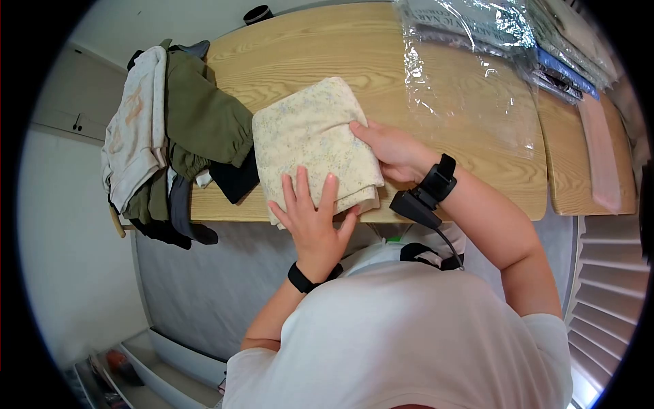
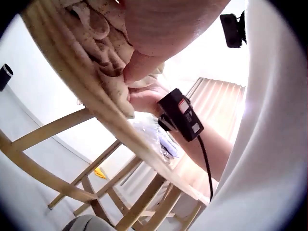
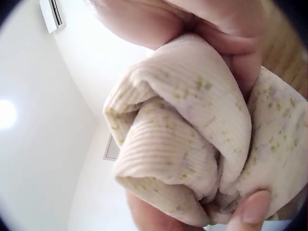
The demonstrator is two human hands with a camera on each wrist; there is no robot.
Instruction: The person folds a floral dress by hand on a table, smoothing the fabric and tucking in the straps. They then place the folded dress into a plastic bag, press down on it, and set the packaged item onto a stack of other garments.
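Note:
A cream garment (image 1: 306,129) with a small floral print lies folded into a thick square at the table's near edge. Its ribbed, rolled layers (image 3: 168,149) show close up in the right wrist view. My left hand (image 1: 315,228) rests on the near part of it, fingers spread and straight, with the thumb by the front fold. At the right side my right hand (image 1: 395,150) grips the folded edge, thumb on top and the other fingers partly hidden. In the left wrist view, crumpled cloth (image 2: 103,43) sits at the table edge beneath the left hand.
An olive garment (image 1: 204,102), a pale sweatshirt (image 1: 139,116) and dark clothes are heaped at the left, some hanging over the edge. Clear plastic packaging (image 1: 470,88) and a pile of bagged clothes (image 1: 565,54) occupy the far right. A black cup-like object (image 1: 257,14) stands at the back.

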